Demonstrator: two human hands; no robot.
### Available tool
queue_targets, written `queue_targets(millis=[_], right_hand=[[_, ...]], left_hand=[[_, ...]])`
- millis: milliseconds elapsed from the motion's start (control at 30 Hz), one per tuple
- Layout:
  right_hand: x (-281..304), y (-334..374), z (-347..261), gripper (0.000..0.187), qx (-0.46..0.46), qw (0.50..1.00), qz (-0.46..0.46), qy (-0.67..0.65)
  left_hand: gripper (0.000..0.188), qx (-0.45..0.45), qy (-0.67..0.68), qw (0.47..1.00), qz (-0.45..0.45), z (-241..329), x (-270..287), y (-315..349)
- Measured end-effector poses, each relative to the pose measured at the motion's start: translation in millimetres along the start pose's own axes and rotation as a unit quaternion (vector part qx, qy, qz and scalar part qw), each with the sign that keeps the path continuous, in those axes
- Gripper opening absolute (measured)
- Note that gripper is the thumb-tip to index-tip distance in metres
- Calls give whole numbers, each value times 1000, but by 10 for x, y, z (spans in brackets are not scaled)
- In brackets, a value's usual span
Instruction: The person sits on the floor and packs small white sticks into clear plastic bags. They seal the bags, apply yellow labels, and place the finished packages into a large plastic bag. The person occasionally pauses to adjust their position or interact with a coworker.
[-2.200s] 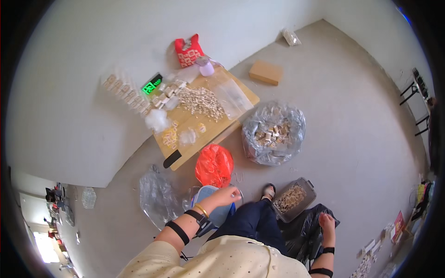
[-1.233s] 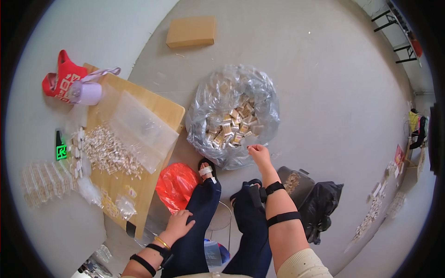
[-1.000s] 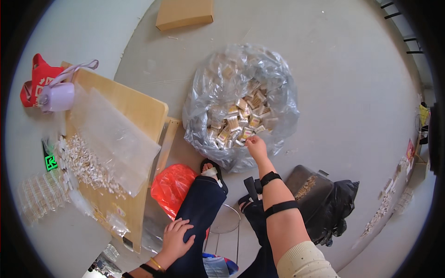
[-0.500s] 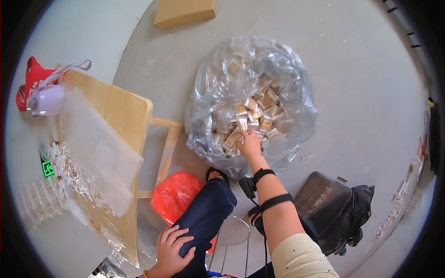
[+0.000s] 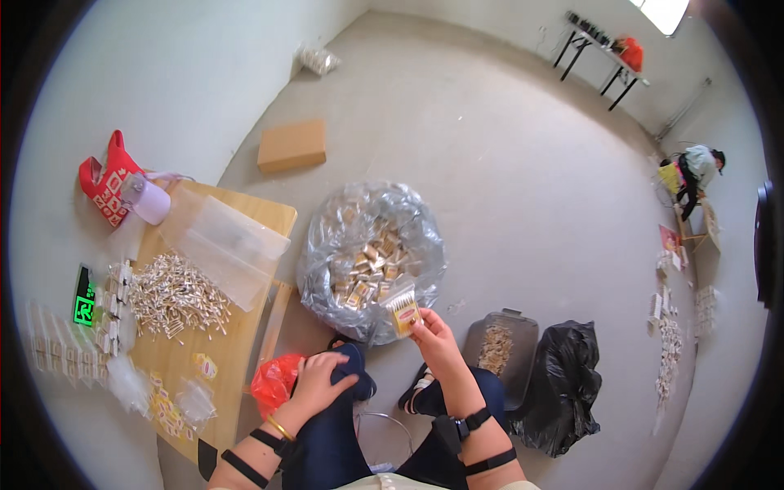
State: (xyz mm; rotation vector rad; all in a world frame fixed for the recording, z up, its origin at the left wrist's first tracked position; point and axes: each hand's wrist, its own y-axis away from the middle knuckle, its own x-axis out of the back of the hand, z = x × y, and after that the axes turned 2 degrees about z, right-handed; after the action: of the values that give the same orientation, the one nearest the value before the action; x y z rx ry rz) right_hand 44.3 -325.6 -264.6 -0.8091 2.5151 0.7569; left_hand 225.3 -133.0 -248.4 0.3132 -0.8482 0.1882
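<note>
Head view: so the right hand [image 5: 441,347] has a small clear packet of swabs [image 5: 404,314] pinched at its lower right corner, thumb and fingers closed up tight. The packet is held up with a yellow-and-white label showing, and it overlaps the near rim of a big clear plastic bag [image 5: 426,224] on the floor. Can't tell if the two actually touch. That bag is wide open, with a heap of similar packets [image 5: 371,269] lying every which way inside.

Left hand [image 5: 321,382] isn't gripping anything that shows, it's just resting palm down on the left leg with the fingers loosely spread. Right by that leg there's a bright red plastic bag [image 5: 273,384].

Over on the left is a wooden desk [image 5: 233,351], pretty loaded: a big loose pile of swabs [image 5: 181,294], flat clear plastic sheets [image 5: 233,245] behind it, a lilac cup [image 5: 149,200] near the far corner and some yellow cards [image 5: 167,412] toward the near end. A red patterned bag [image 5: 110,188] sits next to the cup.

On the other side, a grey bin [image 5: 524,384] of loose pale bits stands beside the right leg, with a crumpled black plastic bag [image 5: 563,392] against it. Further out there's a closed cardboard box [image 5: 291,145] on the floor, and a co-worker [image 5: 698,167] bends over something at the far right
</note>
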Motion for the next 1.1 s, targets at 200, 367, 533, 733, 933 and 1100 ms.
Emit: queue_targets(millis=[200,367,533,733,933,1100], right_hand=[[-451,1120,-474,24,126,991,-46,-12],[-459,1763,-822,23,247,954,14,169],[-607,2281,-1259,11,330,817,6,473],[-535,2530,-1197,8,311,828,68,462],[-638,2552,-904,11,320,868,92,368],[-765,2647,-799,12,340,853,80,388]], left_hand=[[39,-116,512,851,-6,1389,522,-221],[24,-176,512,840,-40,1809,534,156],[24,-162,431,867,-189,1897,552,535],[34,-239,270,926,109,1953,586,742],[10,-235,284,921,127,2143,536,1049],[13,-182,312,928,90,2138,512,1133]])
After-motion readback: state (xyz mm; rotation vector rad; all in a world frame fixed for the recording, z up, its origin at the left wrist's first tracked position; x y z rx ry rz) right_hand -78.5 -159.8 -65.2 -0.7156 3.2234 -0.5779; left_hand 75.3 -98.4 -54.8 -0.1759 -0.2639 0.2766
